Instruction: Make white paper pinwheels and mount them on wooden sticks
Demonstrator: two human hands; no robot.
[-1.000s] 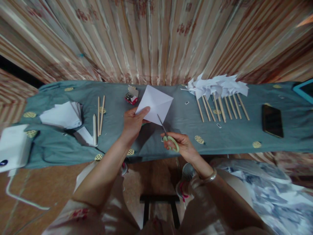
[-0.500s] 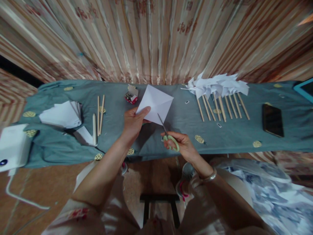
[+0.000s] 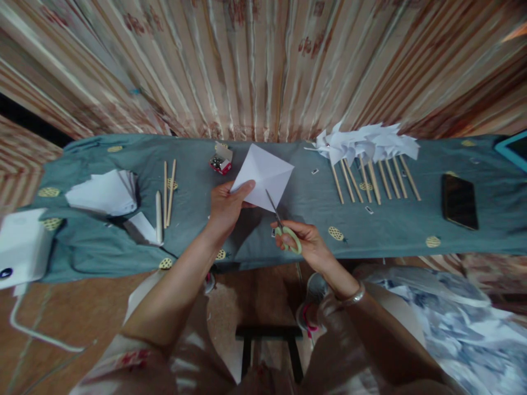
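Note:
A creased white paper square is pinched at its left corner by my left hand, thumb on top. Green-handled scissors are in my right hand, with fingers through the handles. Their blades point up and left and lie at the paper's lower edge; whether they are closed on it is hard to tell. Behind my left hand stands an open red box of small metal pins. To the right lies a row of white paper pinwheels on wooden sticks.
On the green cloth at left are a paper stack, two wooden sticks, a pale pointed tool and a white device. A phone and blue-edged tablet lie at right. A curtain hangs behind.
My left hand and the paper have shifted very slightly to the right and down. My right hand and the scissors are almost unmoved.

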